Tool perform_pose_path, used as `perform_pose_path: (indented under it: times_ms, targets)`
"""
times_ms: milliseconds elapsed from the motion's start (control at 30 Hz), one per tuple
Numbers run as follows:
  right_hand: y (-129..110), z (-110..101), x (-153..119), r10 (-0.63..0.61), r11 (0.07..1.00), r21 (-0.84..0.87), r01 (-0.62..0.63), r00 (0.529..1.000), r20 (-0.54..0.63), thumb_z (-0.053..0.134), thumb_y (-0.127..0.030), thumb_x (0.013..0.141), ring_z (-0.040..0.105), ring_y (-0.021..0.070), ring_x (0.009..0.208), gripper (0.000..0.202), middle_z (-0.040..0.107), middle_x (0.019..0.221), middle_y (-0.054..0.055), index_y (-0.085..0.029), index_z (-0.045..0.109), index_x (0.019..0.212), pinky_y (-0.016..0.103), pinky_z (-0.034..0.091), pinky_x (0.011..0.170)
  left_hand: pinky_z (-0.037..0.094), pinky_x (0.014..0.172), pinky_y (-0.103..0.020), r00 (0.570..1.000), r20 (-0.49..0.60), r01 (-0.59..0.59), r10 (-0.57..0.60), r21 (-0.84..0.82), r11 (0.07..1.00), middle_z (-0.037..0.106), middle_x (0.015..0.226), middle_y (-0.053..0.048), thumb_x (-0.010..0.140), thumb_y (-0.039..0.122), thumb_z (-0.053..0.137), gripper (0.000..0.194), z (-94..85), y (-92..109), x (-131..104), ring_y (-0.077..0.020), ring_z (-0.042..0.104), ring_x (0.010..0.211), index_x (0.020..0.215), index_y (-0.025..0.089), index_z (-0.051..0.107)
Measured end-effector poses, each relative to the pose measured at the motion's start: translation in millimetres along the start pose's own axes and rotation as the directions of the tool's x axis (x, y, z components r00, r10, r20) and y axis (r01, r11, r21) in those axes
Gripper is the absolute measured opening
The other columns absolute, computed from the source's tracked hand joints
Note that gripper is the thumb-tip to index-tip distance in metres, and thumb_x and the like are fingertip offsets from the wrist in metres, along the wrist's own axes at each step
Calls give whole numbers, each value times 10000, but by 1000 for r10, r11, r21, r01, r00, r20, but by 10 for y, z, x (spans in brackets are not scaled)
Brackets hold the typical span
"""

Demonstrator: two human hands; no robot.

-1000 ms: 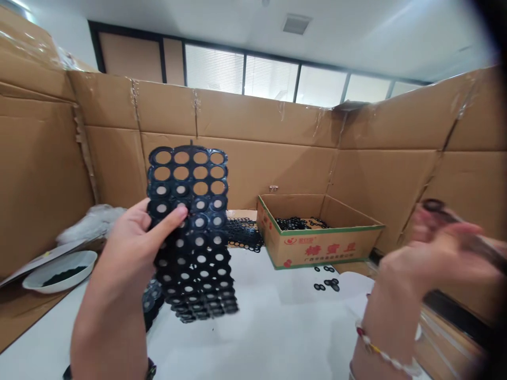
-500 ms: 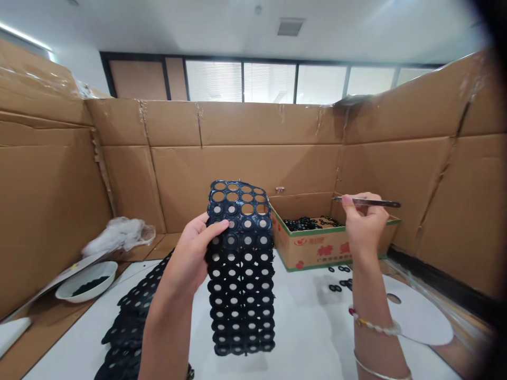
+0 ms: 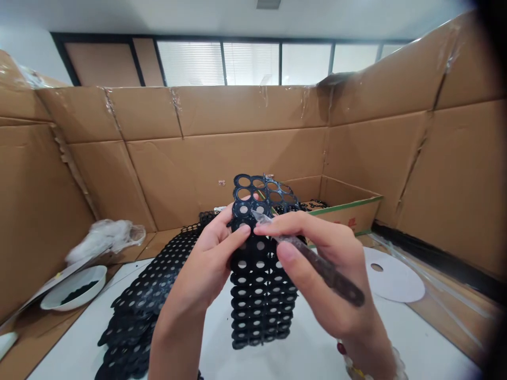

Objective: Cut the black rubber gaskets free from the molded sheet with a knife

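Observation:
A black sheet of joined rings (image 3: 259, 293) hangs upright before me, most rings backed by pale discs and the top rows see-through. My left hand (image 3: 208, 253) pinches its left edge near the top, thumb in front and fingers behind. My right hand (image 3: 328, 264) is closed around a slim dark-handled pointed tool (image 3: 328, 272), which looks like a craft knife. Its pale tip lies at the upper rings, just right of my left thumb. Whether the tip cuts in, I cannot tell. My right index fingertip is against or very near the sheet.
More black ring sheets (image 3: 134, 311) lie piled at the left. Behind the right hand stands a cardboard box (image 3: 356, 211) with black rings inside. A white bowl (image 3: 95, 274), a crumpled plastic bag (image 3: 106, 240) and a white disc (image 3: 396, 279) lie around. Tall cardboard walls (image 3: 237, 153) enclose the table.
My right hand has come left from beside the box to the sheet, turning the pointed tool's tip onto its upper rings. The view has shifted; my left hand still grips the sheet.

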State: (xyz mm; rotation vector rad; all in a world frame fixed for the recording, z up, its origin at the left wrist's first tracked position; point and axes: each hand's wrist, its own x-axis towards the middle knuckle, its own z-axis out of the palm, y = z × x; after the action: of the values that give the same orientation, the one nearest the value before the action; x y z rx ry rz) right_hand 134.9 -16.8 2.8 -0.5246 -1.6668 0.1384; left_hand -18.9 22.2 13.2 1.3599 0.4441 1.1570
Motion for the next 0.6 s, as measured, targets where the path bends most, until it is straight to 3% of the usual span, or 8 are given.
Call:
perform_pose_path:
  times_ms: [200, 300, 400, 533, 600]
  targets:
    - [53, 37, -2, -128, 984, -120, 132, 991, 45, 522, -114, 911, 622, 106, 1081, 338, 648, 1180, 58, -134, 507, 1248, 200, 495, 952, 523, 911, -300, 998, -52, 16, -22, -110, 994, 724, 1094, -45, 903, 197, 557, 386, -20, 108, -90, -220, 662, 1054, 1281, 245, 616]
    - [46, 8, -6, -219, 948, -212, 237, 970, 106, 582, -144, 903, 593, 136, 1148, 272, 636, 1197, 73, -143, 573, 1175, 225, 483, 1001, 520, 926, -291, 999, -47, -23, 20, -69, 997, 712, 1130, -40, 915, 174, 543, 406, -19, 143, -137, -209, 659, 1066, 1307, 266, 595]
    - [3, 9, -8, -223, 937, -252, 241, 970, 97, 629, -188, 885, 647, 148, 1028, 199, 651, 1105, 34, -218, 643, 1081, 235, 551, 891, 501, 958, -283, 994, -72, -83, 82, -14, 996, 697, 1173, -48, 932, 182, 529, 440, 13, 167, -191, -202, 641, 1103, 1365, 264, 537]
    - [-62, 75, -14, -125, 975, -190, 119, 992, -19, 670, -258, 858, 684, 149, 801, 107, 664, 870, -11, -274, 673, 964, 225, 585, 686, 490, 980, -292, 994, -72, -88, 87, -9, 996, 695, 1183, -31, 940, 193, 527, 495, 67, 193, -270, -196, 636, 1116, 1416, 312, 462]
    - [-85, 107, -15, -81, 985, -149, 81, 997, 6, 677, -260, 851, 678, 151, 757, 93, 672, 834, -10, -270, 675, 943, 228, 581, 652, 491, 982, -300, 993, -84, -83, 81, -19, 996, 705, 1165, -17, 942, 199, 527, 512, 85, 201, -299, -194, 644, 1103, 1426, 342, 440]
